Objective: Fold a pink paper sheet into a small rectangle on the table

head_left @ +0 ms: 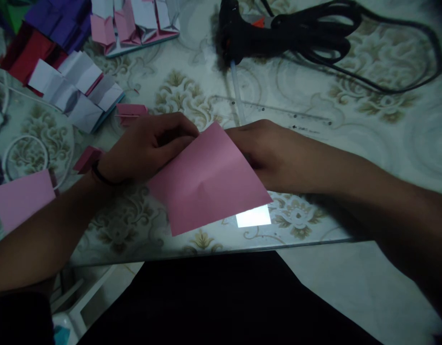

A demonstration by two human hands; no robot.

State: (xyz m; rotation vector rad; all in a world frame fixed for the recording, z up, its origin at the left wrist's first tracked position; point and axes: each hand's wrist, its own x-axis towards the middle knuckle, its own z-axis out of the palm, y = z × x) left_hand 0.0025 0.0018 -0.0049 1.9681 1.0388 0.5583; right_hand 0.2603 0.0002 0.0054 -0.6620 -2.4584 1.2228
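Observation:
A sheet of pink paper [209,184] is held tilted above the patterned tabletop, one corner pointing away from me. My left hand [152,146] grips its upper left edge, thumb and fingers closed there. From the right, my right hand [262,148] reaches behind the sheet, which hides its fingertips; the visible fingers are curled at the upper right edge. A small folded pink paper piece [130,112] lies just beyond my left hand. Another pink piece [88,159] sits by my left wrist, and a flat pink sheet [24,199] rests at the far left.
Folded white and pink paper pieces [77,88], with red [28,60] and purple [59,24] ones, crowd the upper left. A black glue gun [238,43] with a coiled cord [396,88] lies at the top right. Below it is a clear ruler [274,110]. A white cable [25,139] loops at left.

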